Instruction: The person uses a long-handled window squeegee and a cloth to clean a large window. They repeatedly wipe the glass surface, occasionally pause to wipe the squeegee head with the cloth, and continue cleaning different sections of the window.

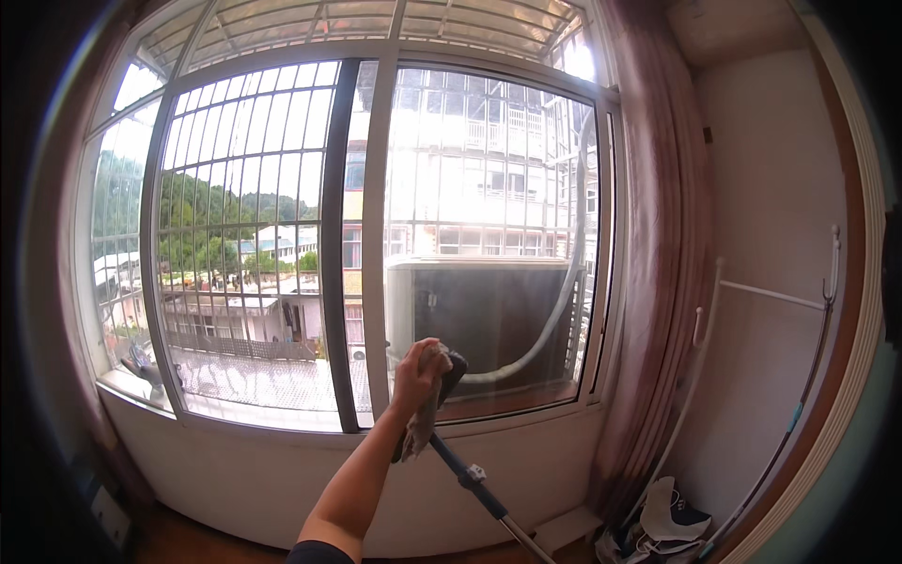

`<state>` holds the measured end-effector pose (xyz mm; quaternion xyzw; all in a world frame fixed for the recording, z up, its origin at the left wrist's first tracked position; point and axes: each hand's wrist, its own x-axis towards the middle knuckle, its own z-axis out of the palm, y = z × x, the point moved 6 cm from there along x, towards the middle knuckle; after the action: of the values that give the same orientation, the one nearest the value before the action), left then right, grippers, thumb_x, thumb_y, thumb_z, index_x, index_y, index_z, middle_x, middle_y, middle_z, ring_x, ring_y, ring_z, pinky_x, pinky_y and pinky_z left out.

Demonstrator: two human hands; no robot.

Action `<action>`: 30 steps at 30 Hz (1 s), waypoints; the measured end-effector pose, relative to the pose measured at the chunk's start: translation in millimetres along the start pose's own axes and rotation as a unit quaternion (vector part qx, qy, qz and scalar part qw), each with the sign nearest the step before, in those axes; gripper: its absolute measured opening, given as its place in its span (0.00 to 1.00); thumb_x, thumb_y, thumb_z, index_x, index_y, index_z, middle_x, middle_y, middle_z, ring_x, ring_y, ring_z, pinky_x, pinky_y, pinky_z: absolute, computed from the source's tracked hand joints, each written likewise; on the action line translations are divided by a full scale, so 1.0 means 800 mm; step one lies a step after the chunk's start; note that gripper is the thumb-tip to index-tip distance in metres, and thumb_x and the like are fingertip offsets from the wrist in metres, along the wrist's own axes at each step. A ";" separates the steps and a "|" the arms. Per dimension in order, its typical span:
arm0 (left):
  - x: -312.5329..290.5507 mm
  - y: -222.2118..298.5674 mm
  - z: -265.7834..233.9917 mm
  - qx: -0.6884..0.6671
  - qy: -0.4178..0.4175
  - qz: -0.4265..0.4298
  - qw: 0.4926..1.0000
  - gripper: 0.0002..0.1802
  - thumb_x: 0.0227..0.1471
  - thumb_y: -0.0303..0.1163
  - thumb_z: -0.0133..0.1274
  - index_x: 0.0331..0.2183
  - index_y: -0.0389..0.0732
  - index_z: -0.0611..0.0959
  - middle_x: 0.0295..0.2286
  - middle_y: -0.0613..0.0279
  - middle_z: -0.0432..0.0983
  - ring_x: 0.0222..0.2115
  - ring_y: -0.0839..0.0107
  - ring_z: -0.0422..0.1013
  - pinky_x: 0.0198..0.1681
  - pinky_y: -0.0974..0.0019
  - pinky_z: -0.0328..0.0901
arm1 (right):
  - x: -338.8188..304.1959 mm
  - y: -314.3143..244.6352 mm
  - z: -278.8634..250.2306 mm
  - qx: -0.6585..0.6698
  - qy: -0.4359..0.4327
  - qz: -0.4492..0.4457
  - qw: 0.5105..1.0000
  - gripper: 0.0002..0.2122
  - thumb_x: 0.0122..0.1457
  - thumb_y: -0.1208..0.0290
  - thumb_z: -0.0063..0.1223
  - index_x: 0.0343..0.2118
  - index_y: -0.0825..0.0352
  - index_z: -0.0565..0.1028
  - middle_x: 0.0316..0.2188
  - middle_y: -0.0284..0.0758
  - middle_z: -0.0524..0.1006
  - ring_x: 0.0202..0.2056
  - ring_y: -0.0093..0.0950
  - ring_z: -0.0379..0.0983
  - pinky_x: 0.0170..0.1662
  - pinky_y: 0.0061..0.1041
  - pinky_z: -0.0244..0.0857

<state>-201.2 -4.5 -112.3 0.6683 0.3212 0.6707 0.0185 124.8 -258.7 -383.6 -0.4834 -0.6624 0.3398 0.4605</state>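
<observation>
My left hand [413, 378] reaches up from the lower edge, its fingers closed round a grey cloth [425, 418]. The cloth lies against the dark head [455, 374] of a long-handled tool, whose exact kind I cannot make out. From that head a pole [467, 476] slants down to the lower right, blue-grey above and silvery below, with a pale clamp partway. Behind the hand is the sliding window's lower middle, by the white upright frame [378, 235]. My right hand does not show.
Outside the right pane [489, 169] stands an air-conditioner unit [484, 315] with a pale hose; bars [249, 188] cross the window. A pinkish curtain [658, 235] hangs at right. Beyond it are a thin metal rack [775, 295] and a white-and-dark bundle [672, 512] on the floor.
</observation>
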 end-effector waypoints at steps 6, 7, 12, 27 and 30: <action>-0.055 -0.038 -0.034 -0.079 -0.068 -0.117 0.988 0.14 0.48 0.23 0.51 0.41 0.41 0.75 0.31 0.59 0.75 0.33 0.72 0.71 0.38 0.69 0.66 | 0.000 0.000 -0.007 -0.012 0.001 -0.004 1.000 0.12 0.56 0.71 0.48 0.42 0.69 0.73 0.17 0.25 0.68 0.20 0.14 0.62 0.22 0.17 0.59; -0.068 -0.045 -0.037 -0.072 -0.080 -0.127 0.986 0.14 0.49 0.24 0.50 0.40 0.41 0.74 0.30 0.60 0.75 0.33 0.74 0.70 0.38 0.70 0.65 | 0.002 0.002 -0.007 0.008 0.000 0.008 1.000 0.11 0.56 0.71 0.48 0.41 0.69 0.73 0.17 0.25 0.68 0.20 0.14 0.62 0.22 0.16 0.58; -0.116 -0.093 -0.054 -0.025 -0.109 -0.129 0.985 0.14 0.49 0.27 0.51 0.41 0.42 0.74 0.29 0.62 0.74 0.32 0.77 0.69 0.38 0.71 0.64 | 0.009 0.008 -0.006 0.086 -0.010 0.054 0.995 0.09 0.56 0.72 0.47 0.38 0.70 0.74 0.17 0.25 0.68 0.19 0.14 0.62 0.22 0.16 0.57; -0.295 -0.107 0.027 -0.274 -0.205 -0.502 0.794 0.15 0.51 0.37 0.51 0.39 0.38 0.78 0.30 0.66 0.74 0.30 0.77 0.69 0.37 0.73 0.64 | 0.107 -0.079 -0.028 0.061 0.108 -0.040 0.991 0.13 0.57 0.69 0.46 0.43 0.68 0.73 0.15 0.27 0.68 0.17 0.14 0.61 0.20 0.16 0.57; -0.259 0.005 0.093 -0.313 -0.308 -0.401 0.804 0.22 0.54 0.48 0.47 0.37 0.37 0.77 0.30 0.66 0.74 0.33 0.79 0.67 0.38 0.73 0.62 | 0.132 -0.132 -0.009 -0.065 0.170 -0.167 0.969 0.16 0.57 0.70 0.47 0.48 0.67 0.70 0.18 0.37 0.73 0.19 0.26 0.69 0.24 0.24 0.63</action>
<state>-110.0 -71.8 -301.5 0.6098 0.3104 0.4263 0.5917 85.8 -190.2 -256.9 -0.4455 -0.6663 0.1274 0.5843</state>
